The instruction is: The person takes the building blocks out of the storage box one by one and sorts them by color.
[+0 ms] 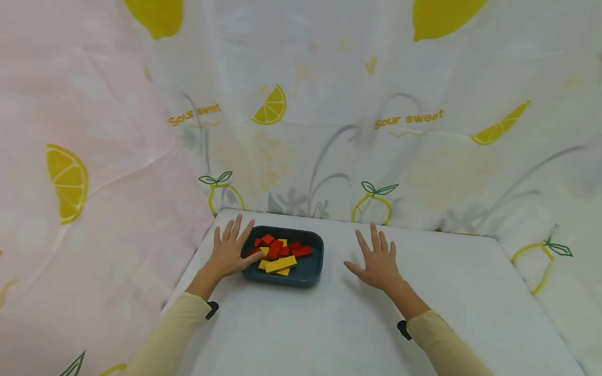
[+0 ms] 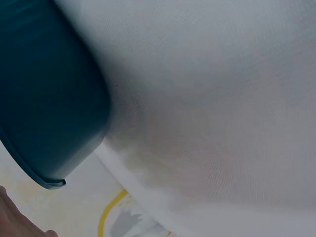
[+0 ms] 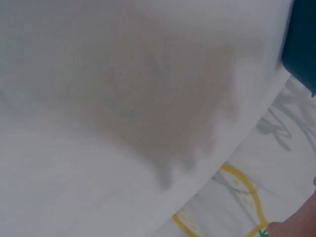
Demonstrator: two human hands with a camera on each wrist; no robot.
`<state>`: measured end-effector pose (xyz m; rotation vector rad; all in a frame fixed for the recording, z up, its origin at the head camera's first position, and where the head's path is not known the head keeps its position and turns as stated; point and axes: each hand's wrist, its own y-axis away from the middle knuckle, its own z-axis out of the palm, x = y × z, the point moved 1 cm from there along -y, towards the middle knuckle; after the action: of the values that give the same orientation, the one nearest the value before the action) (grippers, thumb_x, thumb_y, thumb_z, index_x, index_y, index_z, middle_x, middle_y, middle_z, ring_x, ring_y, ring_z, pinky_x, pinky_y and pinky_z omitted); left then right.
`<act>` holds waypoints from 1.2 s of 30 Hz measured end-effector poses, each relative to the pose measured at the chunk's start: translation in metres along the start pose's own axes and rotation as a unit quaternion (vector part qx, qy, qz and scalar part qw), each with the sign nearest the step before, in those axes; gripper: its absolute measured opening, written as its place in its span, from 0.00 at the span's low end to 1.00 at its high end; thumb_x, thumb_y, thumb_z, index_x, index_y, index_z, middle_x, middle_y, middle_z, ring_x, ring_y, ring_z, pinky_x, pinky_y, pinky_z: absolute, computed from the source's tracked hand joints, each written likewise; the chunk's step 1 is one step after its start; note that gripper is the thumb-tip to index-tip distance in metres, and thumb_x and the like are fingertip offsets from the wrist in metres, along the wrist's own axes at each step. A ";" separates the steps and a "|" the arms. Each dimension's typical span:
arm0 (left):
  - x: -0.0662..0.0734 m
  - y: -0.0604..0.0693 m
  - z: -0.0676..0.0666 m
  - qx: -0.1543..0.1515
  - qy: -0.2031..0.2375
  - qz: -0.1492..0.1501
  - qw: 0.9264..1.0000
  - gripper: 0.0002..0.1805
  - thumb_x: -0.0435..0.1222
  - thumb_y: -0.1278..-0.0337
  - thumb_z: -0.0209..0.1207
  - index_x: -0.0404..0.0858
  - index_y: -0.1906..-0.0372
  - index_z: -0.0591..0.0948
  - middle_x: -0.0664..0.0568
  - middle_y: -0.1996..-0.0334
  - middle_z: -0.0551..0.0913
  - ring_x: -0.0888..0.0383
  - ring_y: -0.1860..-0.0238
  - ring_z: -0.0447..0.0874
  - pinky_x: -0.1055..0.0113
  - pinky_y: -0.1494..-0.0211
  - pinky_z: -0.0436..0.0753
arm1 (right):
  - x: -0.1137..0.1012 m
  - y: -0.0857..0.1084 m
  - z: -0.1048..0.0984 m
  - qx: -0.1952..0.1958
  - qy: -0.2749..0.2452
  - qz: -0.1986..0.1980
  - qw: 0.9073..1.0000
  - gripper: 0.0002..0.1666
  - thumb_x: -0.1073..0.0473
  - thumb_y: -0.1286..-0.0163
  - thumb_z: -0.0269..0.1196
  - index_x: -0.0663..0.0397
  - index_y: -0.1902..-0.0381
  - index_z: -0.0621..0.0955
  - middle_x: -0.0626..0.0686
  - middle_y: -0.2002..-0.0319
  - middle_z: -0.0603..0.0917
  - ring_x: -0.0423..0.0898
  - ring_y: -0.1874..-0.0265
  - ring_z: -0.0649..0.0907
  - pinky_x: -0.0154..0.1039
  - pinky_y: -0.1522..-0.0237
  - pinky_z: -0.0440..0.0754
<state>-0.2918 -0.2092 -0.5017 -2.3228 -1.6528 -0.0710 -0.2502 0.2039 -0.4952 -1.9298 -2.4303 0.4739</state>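
Observation:
A dark teal tray holds several red blocks and yellow blocks, heaped loosely. At its left side is my left hand, fingers spread, the thumb reaching over the tray's left part; whether it touches the tray cannot be told. My right hand is spread to the right of the tray, apart from it and holding nothing. The left wrist view shows the tray's outer wall and part of my left hand. In the right wrist view, part of my right hand shows at the lower right corner.
The tray stands on a white-covered table, left of its middle and near the back edge. Behind it hangs a white curtain printed with lemons and words; a pinkish one hangs at the left.

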 end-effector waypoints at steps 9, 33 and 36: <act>0.001 -0.006 0.011 -0.008 0.024 0.030 0.999 0.57 0.69 0.49 0.57 0.52 0.20 0.47 0.40 0.20 0.39 0.35 0.22 0.41 0.29 0.27 0.44 | -0.030 -0.019 0.011 -0.010 -0.035 -0.002 0.999 0.56 0.28 0.37 0.59 0.43 0.20 0.51 0.63 0.21 0.40 0.67 0.25 0.53 0.74 0.31 0.51; -0.006 -0.009 0.019 -0.098 0.065 0.027 0.993 0.72 0.71 0.62 0.64 0.37 0.20 0.43 0.38 0.20 0.39 0.33 0.22 0.41 0.27 0.30 0.51 | -0.102 -0.046 0.031 -0.004 -0.144 -0.103 0.984 0.60 0.31 0.38 0.64 0.44 0.20 0.47 0.59 0.20 0.40 0.63 0.25 0.59 0.64 0.31 0.65; -0.005 -0.012 0.019 -0.110 0.083 0.022 0.990 0.73 0.70 0.63 0.66 0.35 0.21 0.43 0.38 0.20 0.39 0.32 0.23 0.41 0.27 0.31 0.54 | -0.109 -0.050 0.029 -0.004 -0.183 -0.132 0.974 0.60 0.34 0.39 0.68 0.45 0.20 0.50 0.56 0.20 0.42 0.60 0.27 0.64 0.61 0.32 0.68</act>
<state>-0.3068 -0.2057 -0.5185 -2.4351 -1.5803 -0.4457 -0.2767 0.0834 -0.4912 -1.6012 -2.8562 0.8747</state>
